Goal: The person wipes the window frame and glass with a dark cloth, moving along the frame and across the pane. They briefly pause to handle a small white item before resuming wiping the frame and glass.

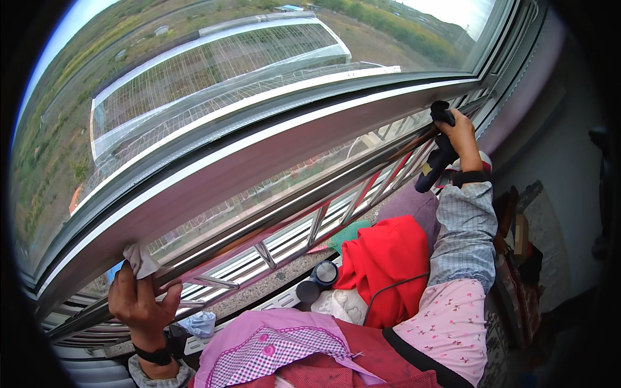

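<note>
At the lower left, my left hand [139,301] has its fingers around a crumpled pale cloth [141,261], which presses against the lower part of the window frame [213,165]. The thumb lies by the metal handrail [255,227]. To the upper right, my right hand [460,134] is closed on a black cloth [437,161]; one end bunches above the fist and the rest hangs down beside the rail. What the right fingers press on beneath the cloth is hidden. The handrail's shiny bars slant across between my hands.
Under the rail, on the sill, lie a red cloth [388,268], a purple-grey cloth [414,210], a green mesh piece [349,236], a dark-lidded jar [325,274] and a light blue cloth [199,323]. Outside the window glass stand greenhouse frames [220,71]. Items [521,258] stack at right.
</note>
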Motion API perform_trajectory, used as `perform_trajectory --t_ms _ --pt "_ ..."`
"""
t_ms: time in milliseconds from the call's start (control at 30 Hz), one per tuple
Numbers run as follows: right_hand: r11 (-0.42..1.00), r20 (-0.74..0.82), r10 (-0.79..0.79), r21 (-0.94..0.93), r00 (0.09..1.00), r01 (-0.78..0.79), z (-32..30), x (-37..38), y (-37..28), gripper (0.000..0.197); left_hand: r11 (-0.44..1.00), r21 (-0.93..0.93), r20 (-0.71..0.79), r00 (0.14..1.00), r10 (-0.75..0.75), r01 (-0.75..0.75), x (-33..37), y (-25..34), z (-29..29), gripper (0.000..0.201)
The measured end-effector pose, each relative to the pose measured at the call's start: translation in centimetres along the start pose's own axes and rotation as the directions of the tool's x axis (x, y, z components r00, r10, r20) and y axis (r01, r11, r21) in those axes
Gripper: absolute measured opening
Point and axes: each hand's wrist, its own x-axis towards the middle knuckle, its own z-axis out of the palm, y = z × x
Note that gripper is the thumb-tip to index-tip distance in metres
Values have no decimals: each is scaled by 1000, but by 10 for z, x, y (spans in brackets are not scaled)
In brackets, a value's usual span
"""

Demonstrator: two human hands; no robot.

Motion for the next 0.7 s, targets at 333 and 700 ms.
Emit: perform_trajectory --t_ms 333,700 --pt "999 55 -34 -9 998 35 1 6 -2 38 1000 8 -31 999 13 -12 2 1 1 64" --pt "997 -7 -29 -71 1000 28 2 7 2 41 1000 16 -27 999 20 -20 2 0 2 67"
